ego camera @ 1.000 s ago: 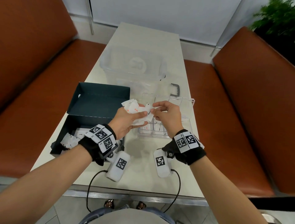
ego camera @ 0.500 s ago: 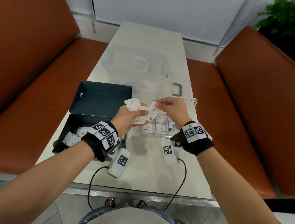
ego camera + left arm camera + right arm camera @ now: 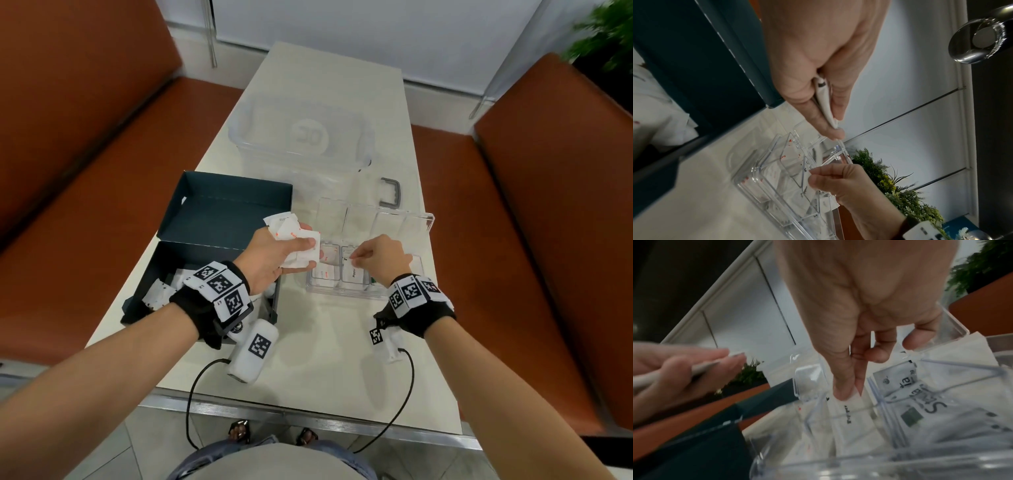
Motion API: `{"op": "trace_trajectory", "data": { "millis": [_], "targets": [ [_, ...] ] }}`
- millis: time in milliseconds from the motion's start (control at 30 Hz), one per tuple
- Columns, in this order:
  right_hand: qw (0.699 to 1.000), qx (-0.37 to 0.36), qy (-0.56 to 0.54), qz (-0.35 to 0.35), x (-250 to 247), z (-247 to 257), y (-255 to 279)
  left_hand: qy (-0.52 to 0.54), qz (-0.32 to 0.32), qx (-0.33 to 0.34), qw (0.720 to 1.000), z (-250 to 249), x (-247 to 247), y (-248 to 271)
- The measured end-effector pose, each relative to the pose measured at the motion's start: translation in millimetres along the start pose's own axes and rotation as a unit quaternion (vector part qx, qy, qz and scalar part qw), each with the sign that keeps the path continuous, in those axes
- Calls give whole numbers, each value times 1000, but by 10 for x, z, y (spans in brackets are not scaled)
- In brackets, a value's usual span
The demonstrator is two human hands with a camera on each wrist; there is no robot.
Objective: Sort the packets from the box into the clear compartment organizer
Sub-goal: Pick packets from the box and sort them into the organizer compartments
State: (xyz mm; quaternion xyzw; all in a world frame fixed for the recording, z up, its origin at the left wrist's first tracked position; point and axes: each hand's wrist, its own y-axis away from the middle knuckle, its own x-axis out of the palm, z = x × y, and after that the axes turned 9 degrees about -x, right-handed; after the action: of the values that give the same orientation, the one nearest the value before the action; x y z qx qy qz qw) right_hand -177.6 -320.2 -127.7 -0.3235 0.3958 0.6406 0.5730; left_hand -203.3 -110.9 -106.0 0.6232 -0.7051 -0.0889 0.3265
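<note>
My left hand (image 3: 306, 248) grips a bunch of white packets (image 3: 291, 236) with red print, above the gap between box and organizer; the left wrist view shows them edge-on (image 3: 825, 104) between thumb and fingers. My right hand (image 3: 356, 258) pinches a single white packet (image 3: 354, 274) with black print between thumb and forefinger. That packet (image 3: 851, 412) stands down inside a near-row compartment of the clear organizer (image 3: 342, 295). Neighbouring compartments hold other packets (image 3: 920, 399). The dark teal box (image 3: 226, 212) lies open at the left, with more white packets (image 3: 161, 294) in it.
A large clear storage bin (image 3: 301, 137) stands behind the organizer, with a grey handle (image 3: 392, 192) beside it. The organizer's lid (image 3: 376, 219) stands open at the back. Brown benches (image 3: 531, 240) flank the narrow white table (image 3: 325, 359). Cables hang over its front edge.
My right hand has left the bunch in my left hand and moved down and right with one packet into the organizer. The left hand has stayed put, still holding the bunch.
</note>
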Motion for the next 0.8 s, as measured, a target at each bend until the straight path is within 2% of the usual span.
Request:
{"op": "trace_trajectory", "data": {
  "millis": [167, 300, 500, 600, 700, 800],
  "targets": [
    [987, -38, 157, 12, 171, 17, 6, 4, 4, 2, 1000, -6, -4, 8],
    [968, -88, 235, 19, 208, -7, -10, 7, 5, 6, 1000, -7, -22, 12],
    [959, -127, 254, 5, 215, -35, -34, 10, 3, 9, 1000, 5, -49, 14],
    [951, -144, 273, 30, 229, -45, -44, 8, 1, 10, 1000, 12, -58, 16],
    [940, -134, 307, 60, 269, -67, -50, 7, -5, 7, 1000, 6, -64, 27],
    [944, -118, 301, 63, 307, -82, -56, 15, -3, -1, 1000, -3, -79, 43]
  ]
}}
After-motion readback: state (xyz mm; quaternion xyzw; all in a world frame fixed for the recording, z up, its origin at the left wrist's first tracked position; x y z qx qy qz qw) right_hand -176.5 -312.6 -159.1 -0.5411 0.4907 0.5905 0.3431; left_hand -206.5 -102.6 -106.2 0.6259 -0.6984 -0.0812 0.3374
